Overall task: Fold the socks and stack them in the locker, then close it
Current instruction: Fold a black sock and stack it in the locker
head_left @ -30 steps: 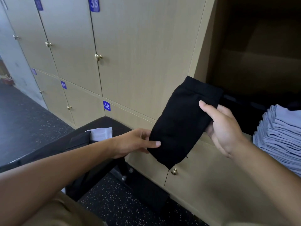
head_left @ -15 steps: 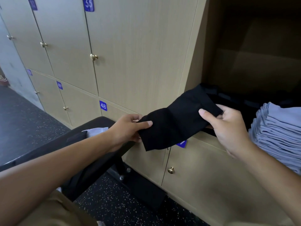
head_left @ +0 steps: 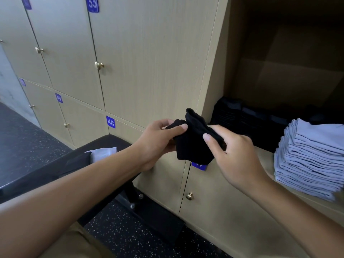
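A black sock (head_left: 193,140) hangs doubled over between my hands, just left of the open locker (head_left: 290,75). My left hand (head_left: 158,140) pinches its left end with thumb and fingers. My right hand (head_left: 232,153) grips its right side, thumb on top. Inside the locker, a stack of folded black socks (head_left: 247,118) lies at the back left and a tall stack of folded light blue-grey socks (head_left: 312,157) stands at the right on the locker floor (head_left: 264,157).
Shut wooden locker doors with brass knobs and blue number plates 33 (head_left: 92,4), 48 (head_left: 110,122) and 49 (head_left: 59,98) fill the wall. A black bench (head_left: 55,168) with a white cloth (head_left: 103,153) on it stands at the lower left over dark speckled flooring.
The sock was stretched out long between my hands; my left hand has brought its end over toward my right, so the sock is now folded in half and bunched.
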A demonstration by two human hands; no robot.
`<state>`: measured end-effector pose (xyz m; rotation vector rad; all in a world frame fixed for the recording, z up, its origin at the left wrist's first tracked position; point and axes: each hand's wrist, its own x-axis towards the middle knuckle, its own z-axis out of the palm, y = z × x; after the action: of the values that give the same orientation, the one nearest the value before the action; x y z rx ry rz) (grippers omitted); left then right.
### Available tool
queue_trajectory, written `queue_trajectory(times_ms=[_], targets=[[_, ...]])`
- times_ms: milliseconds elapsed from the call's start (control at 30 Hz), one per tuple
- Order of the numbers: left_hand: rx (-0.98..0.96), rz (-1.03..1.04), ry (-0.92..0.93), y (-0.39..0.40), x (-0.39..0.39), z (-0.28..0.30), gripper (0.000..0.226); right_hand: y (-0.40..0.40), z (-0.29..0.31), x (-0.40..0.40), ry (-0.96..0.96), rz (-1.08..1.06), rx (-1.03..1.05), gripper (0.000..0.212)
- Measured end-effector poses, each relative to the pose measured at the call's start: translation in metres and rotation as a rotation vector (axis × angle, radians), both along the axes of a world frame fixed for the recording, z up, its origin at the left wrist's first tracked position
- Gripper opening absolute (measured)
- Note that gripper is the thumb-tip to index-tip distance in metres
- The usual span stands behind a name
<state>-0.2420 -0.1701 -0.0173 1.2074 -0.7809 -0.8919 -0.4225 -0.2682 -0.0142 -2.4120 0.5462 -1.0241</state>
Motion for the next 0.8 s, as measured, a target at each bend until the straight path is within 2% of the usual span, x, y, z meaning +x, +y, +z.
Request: queue_trajectory(times_ms=[167, 400, 567, 667, 800], targets=[[-0.007, 0.022, 0.032, -0.005, -0.007, 0.000, 0.024, 0.004, -0.007, 0.003, 0.026, -0.010, -0.069, 0.025], [-0.026, 0.025, 0.043, -0.006, -0.010, 0.001, 0.040, 0.007, -0.008, 0.006, 0.117, -0.134, -0.170, 0.034], [-0.030, -0.005, 0.043, -0.005, -0.012, 0.001, 0.029, 0.010, -0.007, 0.006, 0.150, -0.145, -0.133, 0.033], [-0.042, -0.009, 0.018, -0.004, -0.015, 0.002, 0.039, 0.013, -0.006, 0.005, 0.148, -0.122, -0.082, 0.043], [-0.036, -0.015, -0.052, -0.002, -0.020, 0.010, 0.047, 0.016, -0.001, -0.001, 0.173, -0.062, 0.000, 0.067]])
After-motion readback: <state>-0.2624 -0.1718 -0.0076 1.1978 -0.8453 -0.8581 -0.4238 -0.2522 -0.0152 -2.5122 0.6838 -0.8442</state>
